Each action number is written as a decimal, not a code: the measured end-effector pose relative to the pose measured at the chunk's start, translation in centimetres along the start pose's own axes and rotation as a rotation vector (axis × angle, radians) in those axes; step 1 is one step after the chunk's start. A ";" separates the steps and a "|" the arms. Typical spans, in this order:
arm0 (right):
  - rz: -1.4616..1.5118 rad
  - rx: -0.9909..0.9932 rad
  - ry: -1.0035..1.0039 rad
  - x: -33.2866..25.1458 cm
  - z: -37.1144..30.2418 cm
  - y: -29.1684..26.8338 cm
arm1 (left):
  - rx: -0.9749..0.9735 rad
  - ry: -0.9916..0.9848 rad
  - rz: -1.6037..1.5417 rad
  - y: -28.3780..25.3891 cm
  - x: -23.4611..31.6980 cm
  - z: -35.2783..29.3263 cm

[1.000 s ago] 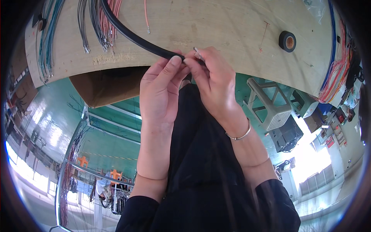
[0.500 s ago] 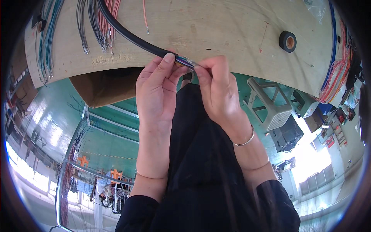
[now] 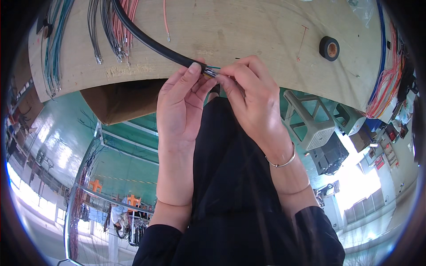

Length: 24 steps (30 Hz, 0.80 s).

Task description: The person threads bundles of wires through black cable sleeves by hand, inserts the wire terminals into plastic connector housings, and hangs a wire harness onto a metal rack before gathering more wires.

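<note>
A thick black cable sleeve [image 3: 155, 46] curves down from the far left edge of the table. My left hand [image 3: 179, 99] pinches its near end between thumb and fingers. Out of that end come several thin coloured wires [image 3: 210, 71] with metal tips, one of them teal. My right hand [image 3: 250, 91] is closed on the wires just right of the sleeve's mouth, thumb and index finger pressed together. Its fingers hide the wire ends they hold.
On the wooden table [image 3: 266, 33] lie bundles of grey wires [image 3: 93, 35], pink wires [image 3: 128, 22] and teal wires [image 3: 55, 53], plus a roll of black tape [image 3: 329, 48]. A cardboard box [image 3: 120, 99] is below the table edge; a grey stool [image 3: 310, 117] stands at right.
My right hand has shifted slightly left and up, closer to the sleeve's mouth, and less wire shows between the hands. The left hand has stayed nearly in place on the sleeve.
</note>
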State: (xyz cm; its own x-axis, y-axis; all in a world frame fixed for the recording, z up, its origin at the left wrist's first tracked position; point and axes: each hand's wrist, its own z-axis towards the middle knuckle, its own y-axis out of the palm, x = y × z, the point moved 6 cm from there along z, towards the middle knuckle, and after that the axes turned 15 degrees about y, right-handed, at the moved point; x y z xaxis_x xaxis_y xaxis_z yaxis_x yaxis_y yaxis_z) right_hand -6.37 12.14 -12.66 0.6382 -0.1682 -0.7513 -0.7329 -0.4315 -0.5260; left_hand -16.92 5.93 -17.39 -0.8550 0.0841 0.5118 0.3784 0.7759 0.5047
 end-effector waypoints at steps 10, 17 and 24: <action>0.144 -0.027 0.112 0.6 0.4 0.3 | -0.022 -0.040 0.017 -0.1 0.0 0.0; 0.069 0.009 0.067 -0.1 0.7 0.3 | -0.018 -0.021 0.060 0.1 -0.2 -0.2; 0.128 -0.012 0.059 2.4 4.1 3.2 | -0.064 0.042 0.079 -1.4 -1.2 4.0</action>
State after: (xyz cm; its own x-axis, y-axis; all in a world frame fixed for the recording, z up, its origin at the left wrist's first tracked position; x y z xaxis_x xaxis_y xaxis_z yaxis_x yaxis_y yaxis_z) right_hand -8.19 13.99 -17.81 0.5527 -0.2741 -0.7870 -0.8066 -0.4136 -0.4224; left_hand -17.88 7.22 -21.47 -0.8063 0.1161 0.5799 0.4671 0.7265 0.5040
